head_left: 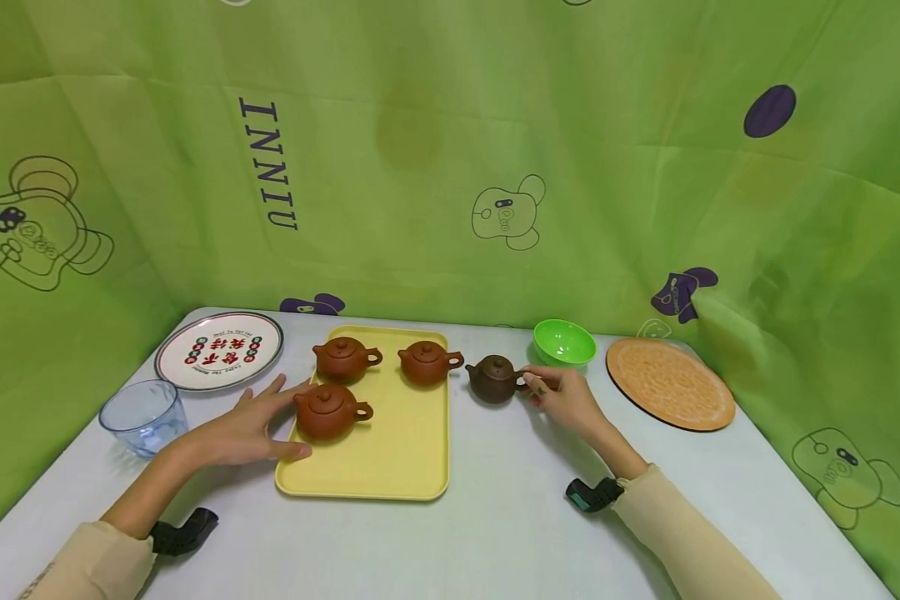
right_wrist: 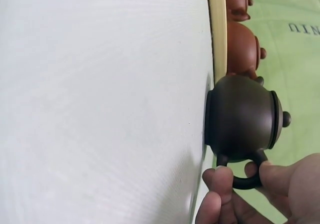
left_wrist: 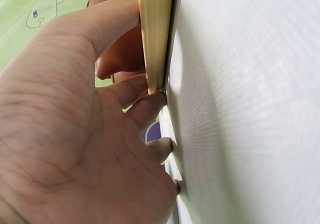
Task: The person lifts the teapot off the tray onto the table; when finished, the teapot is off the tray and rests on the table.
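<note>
My right hand (head_left: 562, 400) pinches the loop handle of a dark brown teapot (head_left: 495, 380), just right of the yellow tray (head_left: 397, 458). In the right wrist view the dark teapot (right_wrist: 242, 119) stands close over the white tabletop, lid on. Spread around the tray's left edge, my left hand (head_left: 251, 425) has its thumb and fingertips at the rim; the left wrist view shows the tray edge (left_wrist: 155, 44) between them. Three reddish-brown teapots sit on the tray: one near the left hand (head_left: 327, 412), one behind it (head_left: 342, 359), and one at the right (head_left: 425, 363).
An oval white plate (head_left: 220, 351) with red lettering lies at the back left, a clear blue-tinted bowl (head_left: 146, 419) in front of it. At the back right are a green bowl (head_left: 565, 342) and a round orange-brown mat (head_left: 671, 385). A green curtain (head_left: 420, 167) surrounds the table.
</note>
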`<state>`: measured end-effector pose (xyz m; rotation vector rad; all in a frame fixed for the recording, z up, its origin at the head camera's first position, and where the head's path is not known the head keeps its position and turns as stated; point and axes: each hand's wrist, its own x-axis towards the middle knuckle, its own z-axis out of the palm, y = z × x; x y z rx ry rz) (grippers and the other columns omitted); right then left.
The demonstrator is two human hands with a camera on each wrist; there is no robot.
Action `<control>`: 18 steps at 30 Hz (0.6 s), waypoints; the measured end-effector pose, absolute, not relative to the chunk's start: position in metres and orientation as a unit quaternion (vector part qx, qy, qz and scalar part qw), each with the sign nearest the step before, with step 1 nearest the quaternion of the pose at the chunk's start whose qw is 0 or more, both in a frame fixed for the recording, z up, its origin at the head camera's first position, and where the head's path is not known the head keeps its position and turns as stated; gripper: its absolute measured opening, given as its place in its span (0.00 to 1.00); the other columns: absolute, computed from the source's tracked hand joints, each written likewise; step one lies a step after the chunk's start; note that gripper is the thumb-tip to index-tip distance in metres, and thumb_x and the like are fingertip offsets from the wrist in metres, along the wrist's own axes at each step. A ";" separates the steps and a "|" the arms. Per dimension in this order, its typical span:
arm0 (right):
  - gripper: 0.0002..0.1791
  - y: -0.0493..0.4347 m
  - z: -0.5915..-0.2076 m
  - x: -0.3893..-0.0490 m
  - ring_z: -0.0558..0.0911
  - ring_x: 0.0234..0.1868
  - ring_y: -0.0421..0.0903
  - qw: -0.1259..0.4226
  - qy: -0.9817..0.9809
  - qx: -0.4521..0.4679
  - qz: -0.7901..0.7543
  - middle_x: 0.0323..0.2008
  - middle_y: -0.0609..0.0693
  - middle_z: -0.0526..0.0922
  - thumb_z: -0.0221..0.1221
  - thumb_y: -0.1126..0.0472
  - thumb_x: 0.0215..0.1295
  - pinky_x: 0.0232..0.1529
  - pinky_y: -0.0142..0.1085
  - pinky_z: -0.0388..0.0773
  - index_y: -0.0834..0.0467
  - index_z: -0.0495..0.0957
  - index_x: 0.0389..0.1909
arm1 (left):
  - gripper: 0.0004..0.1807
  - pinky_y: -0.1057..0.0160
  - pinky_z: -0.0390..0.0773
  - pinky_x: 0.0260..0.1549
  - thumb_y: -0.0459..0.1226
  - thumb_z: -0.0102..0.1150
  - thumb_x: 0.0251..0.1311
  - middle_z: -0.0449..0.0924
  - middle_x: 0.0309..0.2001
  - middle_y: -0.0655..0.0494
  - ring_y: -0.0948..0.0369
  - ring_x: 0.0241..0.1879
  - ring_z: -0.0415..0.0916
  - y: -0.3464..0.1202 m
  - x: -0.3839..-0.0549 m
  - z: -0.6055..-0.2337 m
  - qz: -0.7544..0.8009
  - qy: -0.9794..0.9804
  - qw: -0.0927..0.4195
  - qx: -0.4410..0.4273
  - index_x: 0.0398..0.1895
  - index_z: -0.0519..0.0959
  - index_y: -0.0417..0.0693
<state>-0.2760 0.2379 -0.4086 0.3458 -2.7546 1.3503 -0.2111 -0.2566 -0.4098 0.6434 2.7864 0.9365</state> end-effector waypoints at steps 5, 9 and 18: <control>0.18 0.236 -0.408 -0.276 0.88 0.32 0.44 0.028 -0.891 0.112 0.438 0.43 0.66 0.92 0.58 0.63 0.80 0.32 0.27 0.83 0.68 0.82 0.62 | 0.53 0.13 0.30 0.69 0.56 0.75 0.57 0.57 0.82 0.32 0.23 0.81 0.37 -0.256 -0.211 -0.409 0.310 0.924 0.067 0.212 0.81 0.64 0.42; 0.17 0.236 -0.408 -0.275 0.87 0.31 0.45 0.030 -0.893 0.112 0.435 0.42 0.65 0.92 0.58 0.62 0.80 0.30 0.28 0.81 0.66 0.83 0.61 | 0.53 0.13 0.29 0.69 0.56 0.75 0.57 0.57 0.82 0.32 0.23 0.81 0.37 -0.256 -0.210 -0.408 0.310 0.924 0.067 0.213 0.81 0.64 0.42; 0.17 0.236 -0.409 -0.276 0.87 0.30 0.44 0.042 -0.901 0.110 0.418 0.39 0.62 0.92 0.59 0.61 0.79 0.26 0.28 0.77 0.64 0.84 0.61 | 0.53 0.13 0.29 0.69 0.56 0.75 0.58 0.57 0.82 0.32 0.23 0.82 0.36 -0.256 -0.210 -0.409 0.310 0.924 0.068 0.211 0.81 0.64 0.42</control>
